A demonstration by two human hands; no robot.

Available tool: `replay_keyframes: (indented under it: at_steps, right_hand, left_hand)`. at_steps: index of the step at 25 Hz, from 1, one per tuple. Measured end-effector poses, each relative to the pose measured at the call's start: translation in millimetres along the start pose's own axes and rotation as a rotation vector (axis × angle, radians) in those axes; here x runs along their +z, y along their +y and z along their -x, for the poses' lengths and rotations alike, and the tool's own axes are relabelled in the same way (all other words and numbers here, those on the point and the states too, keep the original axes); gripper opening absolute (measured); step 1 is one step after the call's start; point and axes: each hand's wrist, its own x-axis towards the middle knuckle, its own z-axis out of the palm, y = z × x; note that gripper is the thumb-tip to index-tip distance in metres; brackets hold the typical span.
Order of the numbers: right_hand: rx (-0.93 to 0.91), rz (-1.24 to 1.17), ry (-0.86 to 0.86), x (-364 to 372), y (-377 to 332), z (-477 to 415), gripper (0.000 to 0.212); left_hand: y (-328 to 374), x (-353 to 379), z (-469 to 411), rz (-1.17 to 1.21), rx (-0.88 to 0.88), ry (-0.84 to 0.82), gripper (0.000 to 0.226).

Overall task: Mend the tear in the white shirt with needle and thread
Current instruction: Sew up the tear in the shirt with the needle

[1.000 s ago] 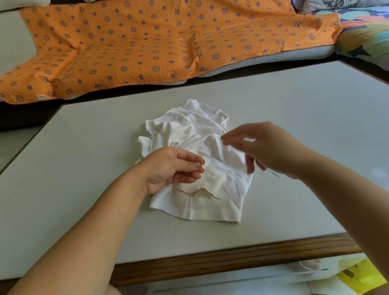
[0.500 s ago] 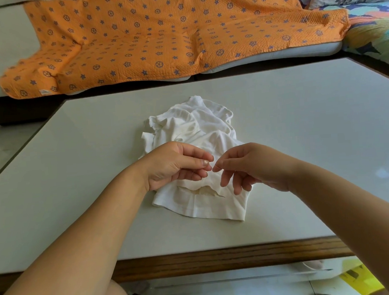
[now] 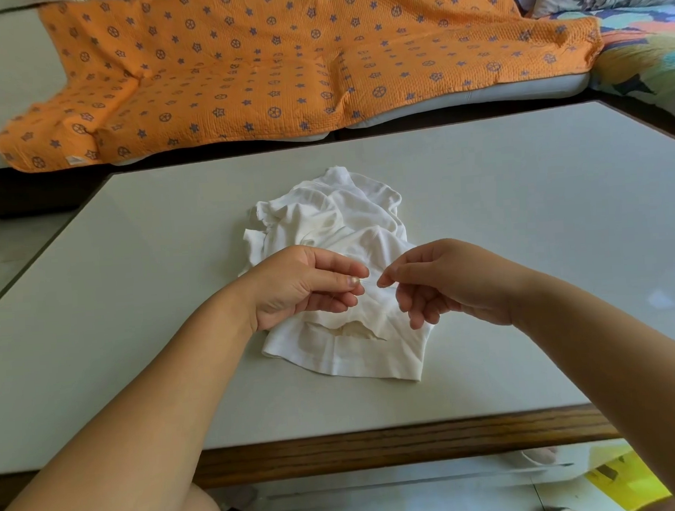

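Note:
A crumpled white shirt [image 3: 338,223] lies in the middle of the grey table [image 3: 522,204]. A curved tear [image 3: 358,330] gapes near its front hem. My left hand [image 3: 302,285] hovers over the shirt with thumb and forefinger pinched on a thin needle [image 3: 363,280]. My right hand [image 3: 444,280] is just to the right of it, its fingertips pinched at the needle's end, likely on thread. The thread itself is too fine to make out.
The table has a dark wooden front edge [image 3: 379,446]. Behind it a sofa carries an orange star-patterned blanket [image 3: 276,61] and a colourful cover [image 3: 647,50] at the right. A yellow object [image 3: 626,482] lies on the floor below the table.
My right hand came down from the raised position right of the shirt to meet my left hand, then drew slightly apart. My left hand stayed pinched over the shirt.

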Motion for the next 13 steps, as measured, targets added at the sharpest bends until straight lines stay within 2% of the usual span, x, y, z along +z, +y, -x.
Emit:
replay_keyframes:
  at_steps: [13]
  right_hand:
    - [0.01, 0.032, 0.036, -1.6, -0.6, 2.5, 0.022]
  left_hand:
    - [-0.5, 0.8, -0.2, -0.008, 0.015, 0.007, 0.016]
